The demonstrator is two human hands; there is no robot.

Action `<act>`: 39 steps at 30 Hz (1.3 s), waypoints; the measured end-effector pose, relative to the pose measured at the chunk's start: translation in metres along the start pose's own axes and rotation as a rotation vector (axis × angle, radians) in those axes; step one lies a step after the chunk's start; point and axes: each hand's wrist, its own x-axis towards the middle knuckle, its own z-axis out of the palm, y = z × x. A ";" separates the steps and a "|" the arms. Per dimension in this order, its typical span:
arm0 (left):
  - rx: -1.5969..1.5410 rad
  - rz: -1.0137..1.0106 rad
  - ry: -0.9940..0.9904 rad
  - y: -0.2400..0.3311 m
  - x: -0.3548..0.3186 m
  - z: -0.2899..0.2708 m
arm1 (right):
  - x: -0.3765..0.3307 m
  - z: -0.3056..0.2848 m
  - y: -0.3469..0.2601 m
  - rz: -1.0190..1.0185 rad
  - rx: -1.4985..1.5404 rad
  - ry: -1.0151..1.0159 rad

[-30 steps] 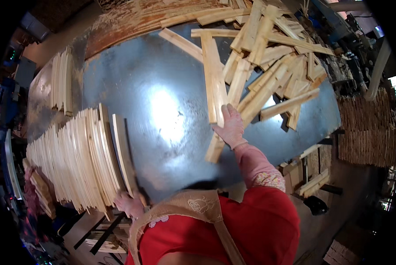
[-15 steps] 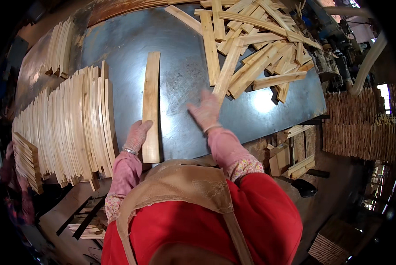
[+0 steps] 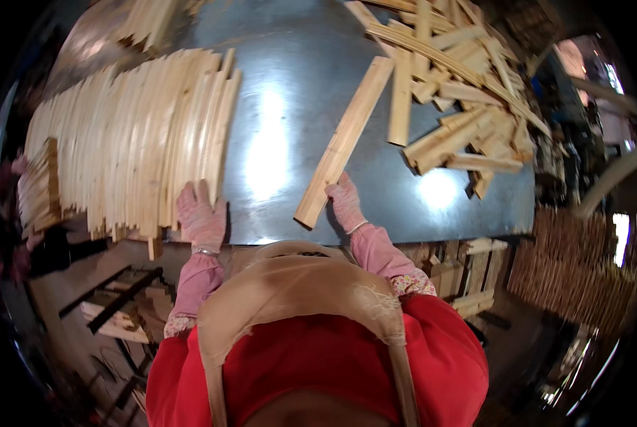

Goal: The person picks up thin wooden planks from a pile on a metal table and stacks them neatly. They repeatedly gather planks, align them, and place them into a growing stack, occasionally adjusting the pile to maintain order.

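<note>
A long pale wooden slat [image 3: 347, 132] lies slanted over the metal tabletop, its far end near the loose heap. My gloved right hand [image 3: 347, 205] grips this slat by its right edge close to the near end. At the left, many slats stand packed side by side in a row [image 3: 140, 135]. My gloved left hand [image 3: 203, 219] lies at the near right end of that row, fingers stretched out and touching the wood, thumb apart; no slat is grasped in it.
A jumbled heap of slats [image 3: 468, 92] covers the table's far right. Another bundle of slats [image 3: 147, 25] sits at the far left. The metal table's near edge [image 3: 432, 238] runs before me. Brown stacked wood [image 3: 574, 267] stands right, and a black-framed rack [image 3: 119, 306] lower left.
My left hand has moved left to the row and no longer holds its slat, which now seems to be among the others. My right hand has grasped a slat from the heap and drawn it nearer.
</note>
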 end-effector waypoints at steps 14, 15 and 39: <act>-0.210 -0.073 0.070 -0.002 0.005 -0.002 | 0.063 0.120 -0.050 -0.318 -0.993 -0.433; -0.220 -0.067 0.056 -0.003 0.007 -0.001 | 0.095 0.079 -0.045 -0.495 -1.064 -0.193; -1.241 -0.315 -0.952 0.314 0.136 0.113 | 0.404 -0.388 -0.230 -0.422 -1.341 0.451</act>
